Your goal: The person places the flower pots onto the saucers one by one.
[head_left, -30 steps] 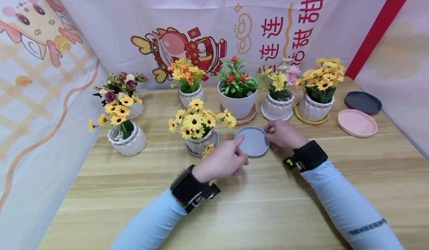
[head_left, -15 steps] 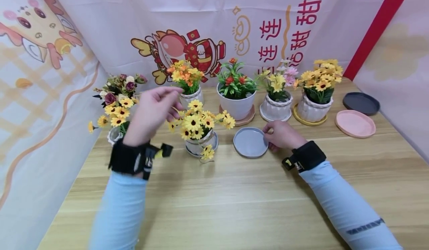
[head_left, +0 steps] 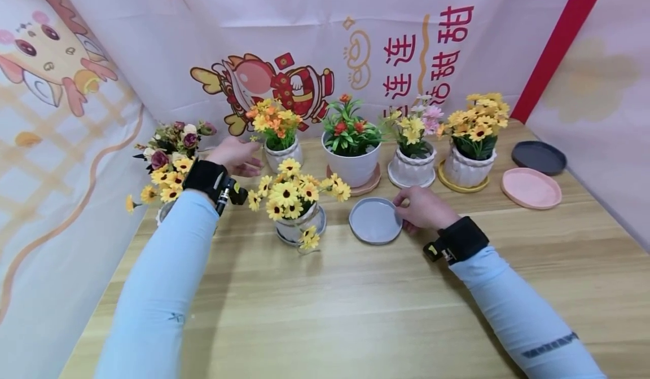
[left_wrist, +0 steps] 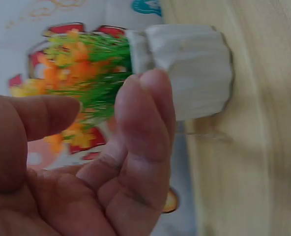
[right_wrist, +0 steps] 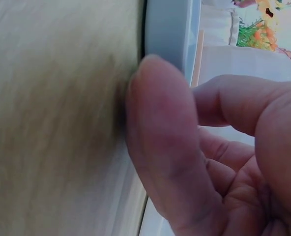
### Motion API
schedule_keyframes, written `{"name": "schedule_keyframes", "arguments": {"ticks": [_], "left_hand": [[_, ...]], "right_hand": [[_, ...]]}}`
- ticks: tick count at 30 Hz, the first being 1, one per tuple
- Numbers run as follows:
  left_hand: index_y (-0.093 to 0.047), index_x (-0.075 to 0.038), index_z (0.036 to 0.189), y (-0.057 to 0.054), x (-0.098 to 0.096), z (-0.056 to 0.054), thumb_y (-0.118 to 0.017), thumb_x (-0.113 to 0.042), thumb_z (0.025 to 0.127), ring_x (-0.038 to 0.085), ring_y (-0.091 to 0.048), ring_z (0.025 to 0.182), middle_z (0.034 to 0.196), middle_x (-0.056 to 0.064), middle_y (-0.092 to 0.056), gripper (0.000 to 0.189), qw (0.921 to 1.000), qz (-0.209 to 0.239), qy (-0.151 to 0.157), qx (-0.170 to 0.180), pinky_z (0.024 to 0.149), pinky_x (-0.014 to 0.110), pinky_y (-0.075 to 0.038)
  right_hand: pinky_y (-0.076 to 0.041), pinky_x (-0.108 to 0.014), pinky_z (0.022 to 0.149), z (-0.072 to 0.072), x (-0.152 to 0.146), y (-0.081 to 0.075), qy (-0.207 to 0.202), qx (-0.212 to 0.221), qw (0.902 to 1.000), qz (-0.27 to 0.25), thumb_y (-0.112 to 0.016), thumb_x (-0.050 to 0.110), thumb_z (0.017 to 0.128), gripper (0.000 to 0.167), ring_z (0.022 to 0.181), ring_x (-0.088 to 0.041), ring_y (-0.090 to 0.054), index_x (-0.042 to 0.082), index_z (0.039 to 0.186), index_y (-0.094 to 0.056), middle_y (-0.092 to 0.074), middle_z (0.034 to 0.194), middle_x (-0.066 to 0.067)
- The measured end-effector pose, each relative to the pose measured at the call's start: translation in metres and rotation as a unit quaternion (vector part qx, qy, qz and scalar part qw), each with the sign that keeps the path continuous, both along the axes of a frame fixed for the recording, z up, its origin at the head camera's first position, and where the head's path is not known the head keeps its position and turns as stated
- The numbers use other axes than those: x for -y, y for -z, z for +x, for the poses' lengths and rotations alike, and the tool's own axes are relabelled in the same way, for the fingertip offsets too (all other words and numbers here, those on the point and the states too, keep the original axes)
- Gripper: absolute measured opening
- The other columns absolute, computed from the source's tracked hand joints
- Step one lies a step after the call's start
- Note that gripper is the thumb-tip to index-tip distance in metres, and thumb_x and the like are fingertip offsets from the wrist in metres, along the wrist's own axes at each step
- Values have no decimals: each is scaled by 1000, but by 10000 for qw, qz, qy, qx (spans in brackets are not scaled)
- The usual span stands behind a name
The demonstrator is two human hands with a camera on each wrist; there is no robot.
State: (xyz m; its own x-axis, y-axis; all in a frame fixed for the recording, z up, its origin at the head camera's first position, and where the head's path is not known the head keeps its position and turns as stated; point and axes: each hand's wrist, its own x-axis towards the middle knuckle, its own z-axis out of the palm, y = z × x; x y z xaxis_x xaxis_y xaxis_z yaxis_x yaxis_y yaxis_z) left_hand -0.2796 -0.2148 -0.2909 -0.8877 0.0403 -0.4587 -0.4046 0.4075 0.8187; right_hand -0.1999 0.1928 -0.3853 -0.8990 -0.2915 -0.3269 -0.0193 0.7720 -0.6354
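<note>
My left hand (head_left: 236, 156) reaches to the back left, beside the white pot (head_left: 284, 156) of orange and yellow flowers. In the left wrist view its fingers (left_wrist: 143, 118) and thumb stand apart in front of this ribbed pot (left_wrist: 194, 71), holding nothing. At the middle, a round grey-blue saucer (head_left: 376, 221) lies on the table. My right hand (head_left: 426, 208) pinches the saucer's right edge; the right wrist view has a fingertip (right_wrist: 158, 73) low against its rim (right_wrist: 172, 39), the thumb on the upper side.
Close left of the saucer stands a potted yellow daisy (head_left: 297, 227). Behind are a red-flowered pot (head_left: 352, 164), a pink-and-yellow one (head_left: 413, 167) and a yellow one (head_left: 469, 167), each on a saucer. Pink (head_left: 531, 188) and black saucers (head_left: 538, 157) lie right. Purple flowers (head_left: 158, 159) stand left.
My left hand has left the grey-blue saucer's left side and moved left and back to the orange-flowered pot. My right hand stays at the saucer's right edge; the view has shifted slightly.
</note>
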Motion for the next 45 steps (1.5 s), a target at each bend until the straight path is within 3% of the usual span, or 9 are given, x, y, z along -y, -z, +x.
{"name": "schedule_keyframes", "arguments": {"ticks": [3,10,17,24,31,36,39,42,45], "left_hand": [[-8,-3,158,6,-2,-13,-44,-28,105,20,-69,67,110,21,-64,68,9996,-32,80,266,73,33,-61],[-32,6,146,11,-9,-26,-45,-23,105,19,-67,60,101,21,-67,52,9961,-608,541,336,64,33,-61],[-13,0,156,13,-17,-38,-39,-20,107,21,-68,65,89,18,-68,60,9956,-480,678,442,60,34,-60],[-15,4,155,12,-23,-47,-38,-15,106,19,-69,64,77,13,-69,57,9897,-684,1179,433,63,34,-61],[-4,-9,159,12,-24,-60,-39,-5,103,18,-63,56,73,12,-61,66,9880,-609,1289,589,55,33,-57],[-18,-1,154,21,-16,-69,-38,-3,102,12,-58,52,67,8,-57,56,9867,-738,1304,624,53,26,-54],[-30,3,146,29,-2,-73,-39,-5,100,10,-59,50,63,6,-60,47,9877,-471,1334,666,52,22,-53],[-29,6,142,23,5,-70,-35,-7,101,6,-58,50,60,3,-59,44,9901,-226,1168,745,53,18,-53],[-30,6,136,4,2,-63,-30,-5,102,4,-55,51,60,0,-56,36,9923,-155,1026,682,54,16,-51]], "right_hand": [[-57,-31,53,1,1,1,37,23,10000,-4,-55,11,98,23,58,-20,-65,0,118,-62,-66,72,-10],[-57,-32,52,2,2,0,65,-15,10000,-19,-56,10,98,21,56,-20,-64,0,115,-62,-65,71,-9],[-57,-31,51,0,2,0,122,-47,9999,33,-56,10,97,19,56,-19,-64,1,113,-62,-65,71,-9],[-56,-31,50,0,1,2,142,-14,9999,74,-56,12,98,20,56,-19,-64,3,115,-62,-65,70,-8],[-56,-30,49,-1,0,4,146,-61,9999,0,-56,11,97,18,55,-19,-64,2,112,-62,-65,68,-8],[-56,-30,50,1,2,3,147,-42,9999,35,-56,13,98,18,55,-19,-64,3,113,-62,-65,70,-8],[-55,-30,50,2,3,4,158,-17,9999,52,-56,13,99,18,56,-19,-64,4,113,-62,-65,70,-7],[-56,-30,50,2,3,3,157,-31,9999,-2,-56,12,99,18,56,-19,-64,3,113,-62,-65,70,-8],[-56,-31,50,1,0,3,184,-24,9998,-33,-56,11,99,18,56,-20,-64,2,113,-61,-65,70,-9]]}}
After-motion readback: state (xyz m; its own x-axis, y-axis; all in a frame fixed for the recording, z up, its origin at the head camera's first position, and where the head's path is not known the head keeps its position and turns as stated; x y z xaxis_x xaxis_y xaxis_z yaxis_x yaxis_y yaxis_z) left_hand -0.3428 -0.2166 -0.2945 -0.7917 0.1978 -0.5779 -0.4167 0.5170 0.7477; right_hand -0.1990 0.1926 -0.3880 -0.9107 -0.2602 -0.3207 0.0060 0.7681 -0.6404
